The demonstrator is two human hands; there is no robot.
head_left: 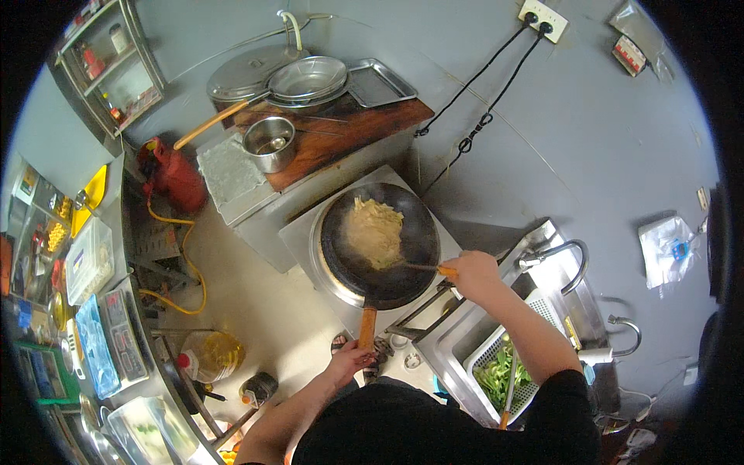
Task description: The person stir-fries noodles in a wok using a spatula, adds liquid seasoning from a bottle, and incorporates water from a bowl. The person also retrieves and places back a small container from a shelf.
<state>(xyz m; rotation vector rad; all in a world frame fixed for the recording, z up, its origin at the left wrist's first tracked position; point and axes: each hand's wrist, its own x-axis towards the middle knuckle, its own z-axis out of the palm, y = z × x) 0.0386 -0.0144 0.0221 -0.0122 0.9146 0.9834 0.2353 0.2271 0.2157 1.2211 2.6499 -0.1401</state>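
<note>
A black wok [423, 232] sits on the burner of a stainless steel stove [302, 235]. Pale, shredded-looking food [375, 232] lies in it, with light steam above; its exact kind I cannot tell. My left hand [349, 363] grips the end of the wok's wooden handle [367, 328]. In my right hand [474, 278] is the wooden grip of a long-handled cooking utensil [423, 267]. Its metal shaft reaches over the wok's right side to the lower edge of the food, which hides the head.
To the right, a steel sink [450, 354] holds a white perforated basket [474, 363] of leafy greens [500, 378]. A steel pot [269, 145] stands beyond the stove near a wooden board [325, 139]. At left are a red gas cylinder [177, 180], a yellow hose [200, 279] and an oil jug [215, 356].
</note>
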